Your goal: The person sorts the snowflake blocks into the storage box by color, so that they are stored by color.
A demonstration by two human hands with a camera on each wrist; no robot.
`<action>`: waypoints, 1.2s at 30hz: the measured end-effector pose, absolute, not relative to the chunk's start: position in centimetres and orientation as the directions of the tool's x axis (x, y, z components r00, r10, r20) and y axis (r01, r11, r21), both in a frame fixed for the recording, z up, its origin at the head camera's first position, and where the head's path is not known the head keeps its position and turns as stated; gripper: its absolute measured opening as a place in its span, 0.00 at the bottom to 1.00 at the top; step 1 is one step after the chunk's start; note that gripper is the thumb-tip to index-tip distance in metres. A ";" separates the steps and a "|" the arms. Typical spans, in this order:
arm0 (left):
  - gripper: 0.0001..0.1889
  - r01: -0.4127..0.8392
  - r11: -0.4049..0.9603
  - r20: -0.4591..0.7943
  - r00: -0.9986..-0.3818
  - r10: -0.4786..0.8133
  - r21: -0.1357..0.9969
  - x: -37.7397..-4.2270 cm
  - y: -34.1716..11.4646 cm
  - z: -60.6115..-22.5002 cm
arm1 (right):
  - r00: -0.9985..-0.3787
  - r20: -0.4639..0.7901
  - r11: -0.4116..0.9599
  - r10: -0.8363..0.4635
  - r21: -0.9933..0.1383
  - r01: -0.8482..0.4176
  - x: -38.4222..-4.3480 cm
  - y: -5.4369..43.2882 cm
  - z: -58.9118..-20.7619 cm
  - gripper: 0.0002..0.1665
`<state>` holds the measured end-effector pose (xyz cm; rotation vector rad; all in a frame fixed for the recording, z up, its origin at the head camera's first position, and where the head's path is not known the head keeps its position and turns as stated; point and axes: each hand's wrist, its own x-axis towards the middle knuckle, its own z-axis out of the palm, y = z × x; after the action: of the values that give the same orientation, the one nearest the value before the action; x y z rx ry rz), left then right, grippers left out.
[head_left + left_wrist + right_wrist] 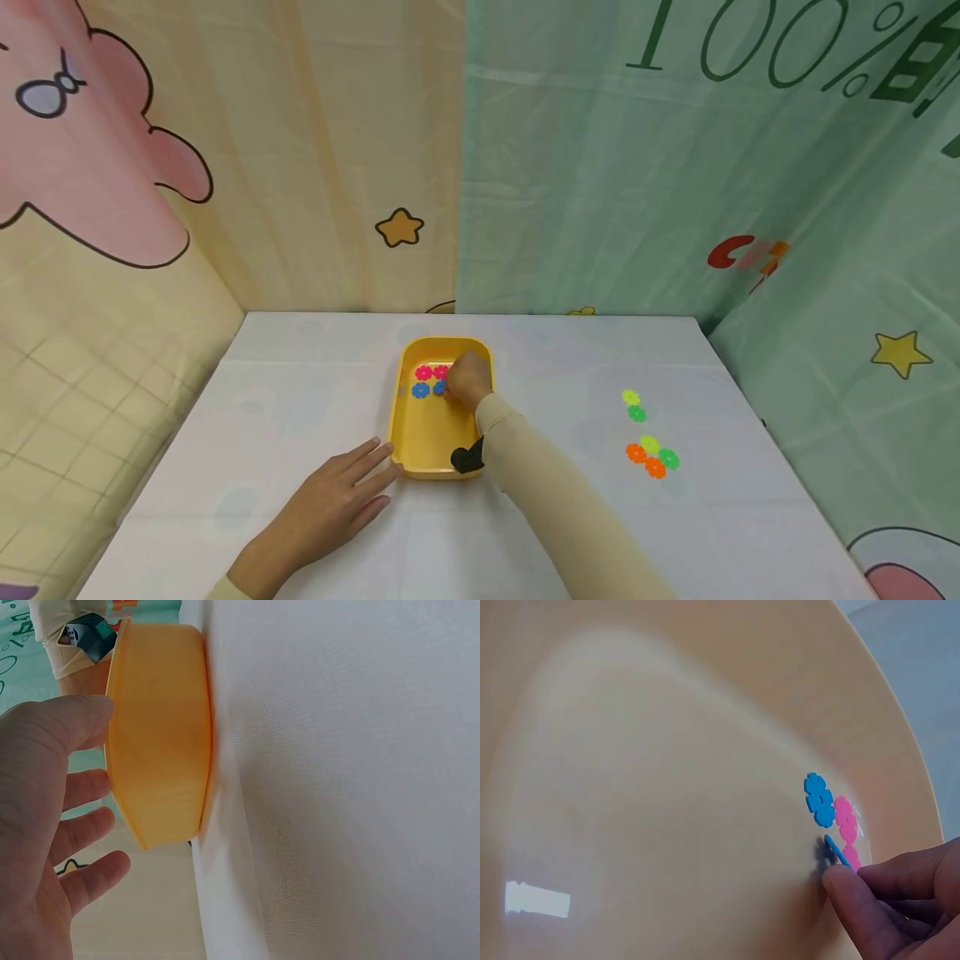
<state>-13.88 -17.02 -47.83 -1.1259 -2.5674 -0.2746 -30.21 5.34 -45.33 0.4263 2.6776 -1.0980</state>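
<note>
Blue flower [837, 851] pinched, the right hand [469, 382] is reaching into the yellow tray [427, 437]. The left hand [333, 500] is sitting alongside, loosely spread.

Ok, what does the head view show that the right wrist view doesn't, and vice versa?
Only the head view: the left grip at the near left corner of the tray, the yellow, green and orange pieces right of it, and printed hangings.

Only the right wrist view: how the right grip pinches one blue piece, tilted, and a white glare on the tray floor.

Both: the tray, the right grip, two pink pieces and two blue, one partly covered in the head view.
</note>
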 end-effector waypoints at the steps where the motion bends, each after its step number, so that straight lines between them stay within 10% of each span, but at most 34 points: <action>1: 0.26 0.741 0.670 0.367 -0.636 0.678 0.045 -13.9 -17.0 -47.8 | -0.938 -0.299 0.690 0.179 -0.641 0.336 -30.2 5.4 -45.3 0.07; 16: 0.26 0.743 0.668 0.383 -0.629 0.676 0.043 -13.8 -17.1 -47.9 | -0.975 -0.211 0.795 0.076 -0.577 0.187 -30.0 5.5 -44.7 0.14; 26: 0.26 0.741 0.671 0.379 -0.633 0.675 0.042 -13.9 -17.1 -47.9 | -0.949 -0.315 0.317 -0.017 -0.902 0.294 -29.3 6.7 -42.0 0.07; 36: 0.29 0.738 0.672 0.378 -0.639 0.670 0.057 -14.1 -17.1 -47.9 | -0.965 -0.248 0.295 -0.085 -0.932 0.213 -28.8 9.4 -39.8 0.14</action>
<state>-14.06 -17.07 -47.87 -1.1151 -2.5618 -0.2956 -28.80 9.44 -39.77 0.1175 2.3145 -1.7257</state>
